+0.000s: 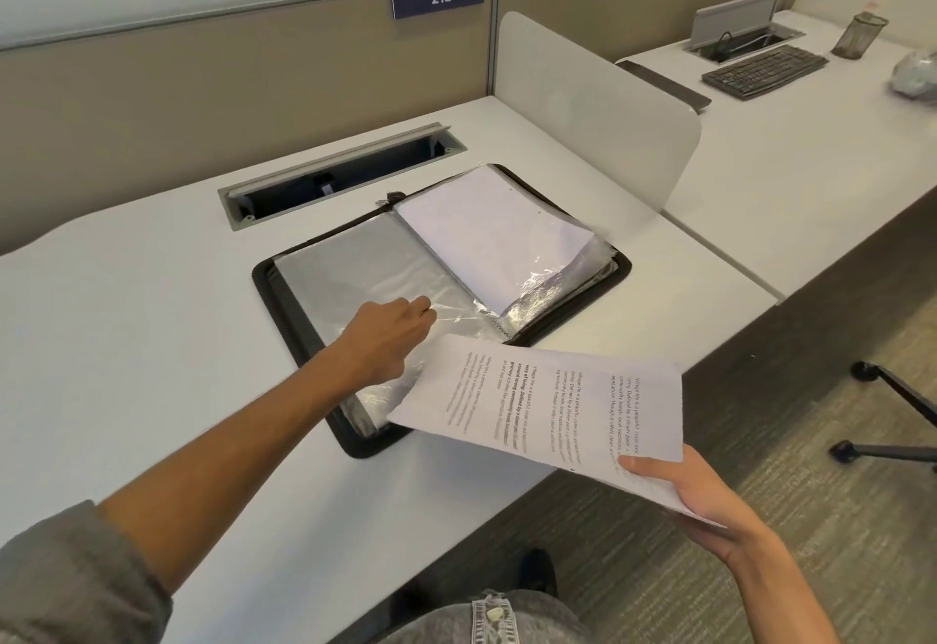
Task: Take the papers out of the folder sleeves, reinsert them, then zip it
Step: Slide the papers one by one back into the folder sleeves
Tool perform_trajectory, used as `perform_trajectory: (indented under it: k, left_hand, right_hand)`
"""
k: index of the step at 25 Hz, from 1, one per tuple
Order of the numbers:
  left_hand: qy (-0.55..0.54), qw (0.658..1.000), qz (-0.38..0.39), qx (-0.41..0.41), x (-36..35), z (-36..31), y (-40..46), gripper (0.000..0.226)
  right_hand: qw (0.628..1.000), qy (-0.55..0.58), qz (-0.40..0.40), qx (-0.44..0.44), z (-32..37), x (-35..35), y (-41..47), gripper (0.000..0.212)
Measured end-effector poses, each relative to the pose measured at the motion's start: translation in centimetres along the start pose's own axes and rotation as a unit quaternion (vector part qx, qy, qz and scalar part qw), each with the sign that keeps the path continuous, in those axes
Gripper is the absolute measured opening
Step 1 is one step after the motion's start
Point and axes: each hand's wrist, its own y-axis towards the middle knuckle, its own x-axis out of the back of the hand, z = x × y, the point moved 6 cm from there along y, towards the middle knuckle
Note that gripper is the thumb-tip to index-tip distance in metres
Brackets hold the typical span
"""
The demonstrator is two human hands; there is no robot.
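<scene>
Papers [545, 405] in right hand [705, 501], beside folder [355, 268]

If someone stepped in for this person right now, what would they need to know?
Left hand pinches the edge of a clear plastic sleeve in the open black zip folder on the white desk.
Right hand holds a printed white paper sheet over the desk edge, outside the folder.
Done: at least this sheet is out. A blank-looking white page lies on the folder's right half.
Left: slide the sheet into a sleeve, check the others, zip the folder shut.
</scene>
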Motion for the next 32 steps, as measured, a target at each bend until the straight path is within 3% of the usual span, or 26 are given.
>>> perform_trajectory:
  k: [6, 9, 14, 20, 26, 32]
  left_hand:
    - [0.018, 1.000, 0.012, -0.001, 0.4, 0.3, -1.5, 0.054]
    - [0.005, 1.000, -0.001, -0.014, 0.8, 0.6, -2.4, 0.035]
    - [-0.004, 0.999, -0.030, -0.032, 0.9, 1.2, -3.6, 0.010]
    - [-0.071, 0.994, -0.064, -0.047, 1.0, 1.1, -4.9, 0.022]
    - [0.007, 0.995, -0.059, -0.075, 0.3, 0.6, -5.5, 0.013]
    - [0.008, 0.996, -0.036, -0.076, -0.2, -0.1, -5.7, 0.018]
  right_hand:
    - [0.994, 0.050, -0.093, 0.028, -0.1, -1.5, -0.7, 0.049]
    - [0.986, 0.076, -0.145, 0.040, -0.6, -2.2, -1.2, 0.033]
    - [0.973, 0.101, -0.204, 0.036, -1.9, -3.3, -1.9, 0.036]
    - [0.961, 0.114, -0.245, 0.061, -2.9, -5.5, -2.3, 0.033]
    - [0.951, 0.094, -0.285, 0.072, -3.4, -7.3, -2.0, 0.028]
    - [0.952, 0.091, -0.281, 0.083, -3.0, -10.7, -0.4, 0.024]
